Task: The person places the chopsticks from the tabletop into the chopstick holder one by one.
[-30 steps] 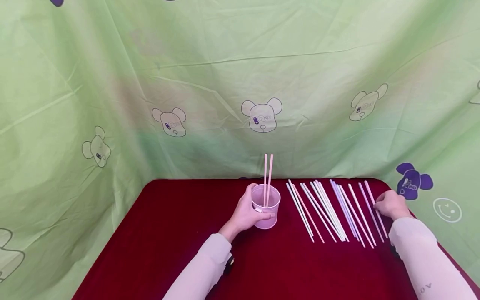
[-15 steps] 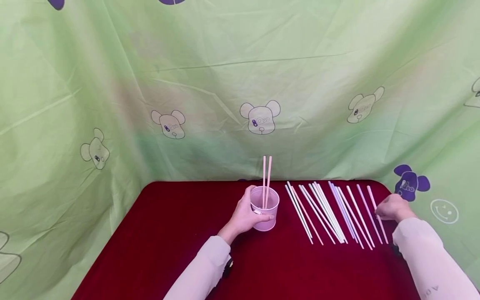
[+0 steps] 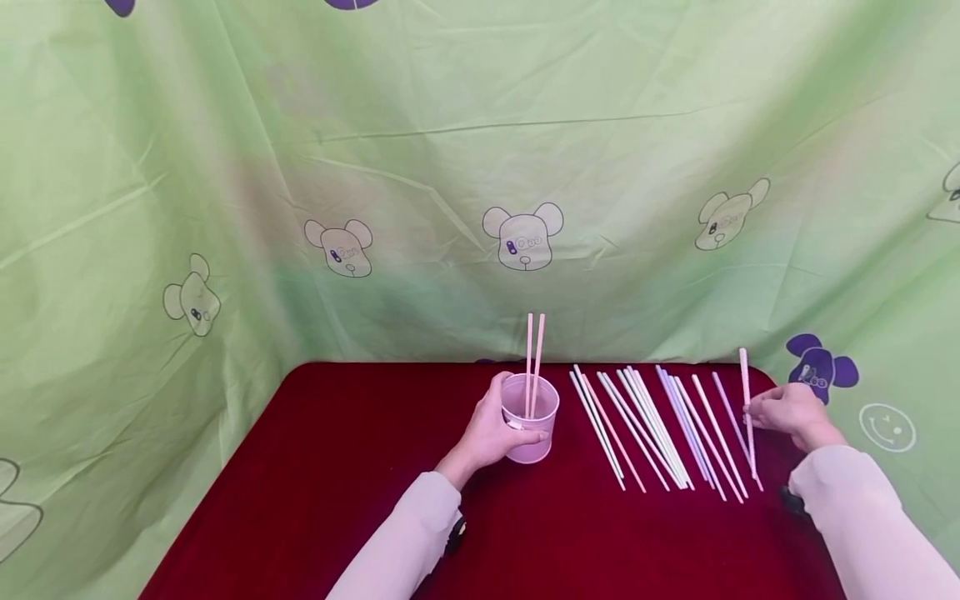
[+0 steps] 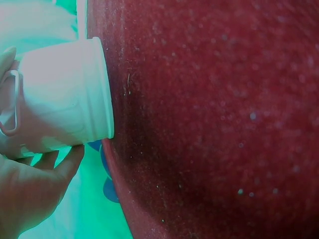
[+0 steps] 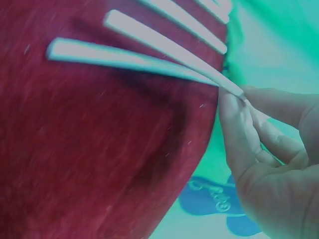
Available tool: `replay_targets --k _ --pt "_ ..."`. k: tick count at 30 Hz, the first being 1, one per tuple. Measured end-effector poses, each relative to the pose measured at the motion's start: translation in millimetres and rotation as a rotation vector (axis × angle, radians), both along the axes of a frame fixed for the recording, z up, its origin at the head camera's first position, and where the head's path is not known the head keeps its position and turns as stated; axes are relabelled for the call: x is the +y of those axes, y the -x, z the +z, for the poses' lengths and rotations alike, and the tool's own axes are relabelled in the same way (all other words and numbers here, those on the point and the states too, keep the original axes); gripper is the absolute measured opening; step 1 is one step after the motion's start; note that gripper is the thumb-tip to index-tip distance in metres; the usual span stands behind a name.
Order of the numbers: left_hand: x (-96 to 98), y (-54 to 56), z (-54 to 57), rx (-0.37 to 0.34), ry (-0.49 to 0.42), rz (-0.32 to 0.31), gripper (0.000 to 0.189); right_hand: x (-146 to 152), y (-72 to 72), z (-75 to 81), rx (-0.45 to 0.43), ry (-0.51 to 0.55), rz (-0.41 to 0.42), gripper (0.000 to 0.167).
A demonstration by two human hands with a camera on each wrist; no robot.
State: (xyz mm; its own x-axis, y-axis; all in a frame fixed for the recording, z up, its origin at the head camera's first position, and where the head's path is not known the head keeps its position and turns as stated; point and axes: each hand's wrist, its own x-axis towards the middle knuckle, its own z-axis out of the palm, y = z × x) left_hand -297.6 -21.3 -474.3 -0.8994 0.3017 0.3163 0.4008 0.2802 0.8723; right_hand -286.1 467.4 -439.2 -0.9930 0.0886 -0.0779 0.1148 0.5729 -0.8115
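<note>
My left hand (image 3: 487,429) grips a small pink pail (image 3: 534,448) from its left side, the thumb across its front. Two pink chopsticks (image 3: 539,350) stand in the pail and lean on its far rim. In the left wrist view the pail (image 4: 60,94) shows a small wire handle (image 4: 16,102), and fingers curl beneath it. My right hand (image 3: 791,414) pinches a pink chopstick (image 3: 745,375) between thumb and fingers at the right end of the row. Its lower tip overlaps a purple chopstick (image 3: 727,404) in the head view.
A row of pastel chopsticks (image 3: 652,429) in green, white, pink and purple lies slanted between the hands. They rest on a dark red tablecloth (image 3: 600,542). A green printed curtain (image 3: 420,192) hangs close behind and beside the table.
The rightmost pink chopstick, lying flat earlier, has turned more upright with its top end raised, pinched by my right hand. My left hand and the pail have stayed in place.
</note>
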Motion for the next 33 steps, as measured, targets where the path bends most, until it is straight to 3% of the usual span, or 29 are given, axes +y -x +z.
replay_targets --k 7,12,22,29,33 --pt "-1.0 -0.1 0.1 -0.007 0.008 0.012 0.098 -24 4.7 12.0 0.121 0.118 0.010 0.037" --pt "-0.6 -0.3 -0.3 -0.013 0.003 0.011 0.099 -45 9.5 23.4 0.163 0.216 0.037 0.035" --pt "0.7 1.1 -0.2 -0.014 0.009 0.005 0.100 -94 17.2 47.9 0.269 0.274 0.016 0.040" --pt "0.2 0.8 0.5 -0.008 0.005 0.001 0.098 -133 23.4 62.0 0.346 0.469 0.002 0.032" --pt "0.3 0.9 0.5 -0.003 0.002 -0.002 0.097 -155 27.0 67.4 0.363 0.478 0.024 0.031"
